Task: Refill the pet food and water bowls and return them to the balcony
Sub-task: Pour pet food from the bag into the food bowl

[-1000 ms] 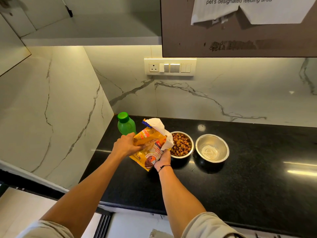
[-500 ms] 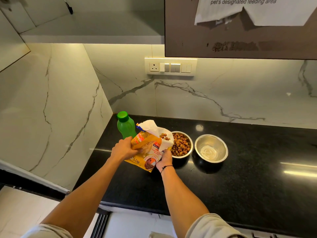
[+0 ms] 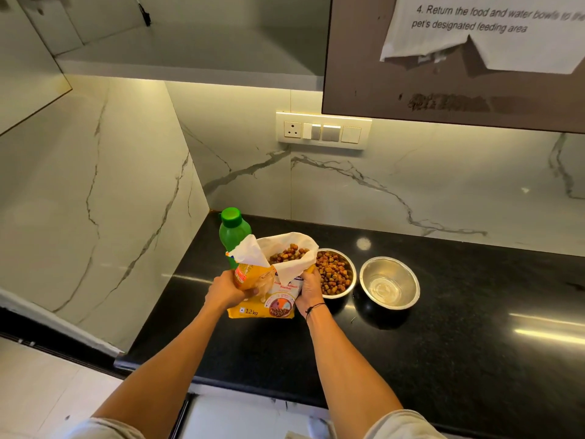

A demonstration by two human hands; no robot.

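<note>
Green bottle (image 3: 233, 231) sits back in the corner of the black bench (image 3: 443, 359), cap on. Right in front of it the yellow kibble bag (image 3: 269, 299) stands upright, mouth open, left hand (image 3: 226, 291) wrapped round one side and right hand (image 3: 308, 288) gripping the other. Just beside it is the food bowl (image 3: 337, 274), full of kibble, then the steel water bowl (image 3: 390, 282), which looks about empty.

Black counter (image 3: 459, 359) — green bottle (image 3: 233, 231); kibble bag (image 3: 269, 299); kibble-filled bowl (image 3: 337, 274); steel bowl (image 3: 390, 282)
</note>
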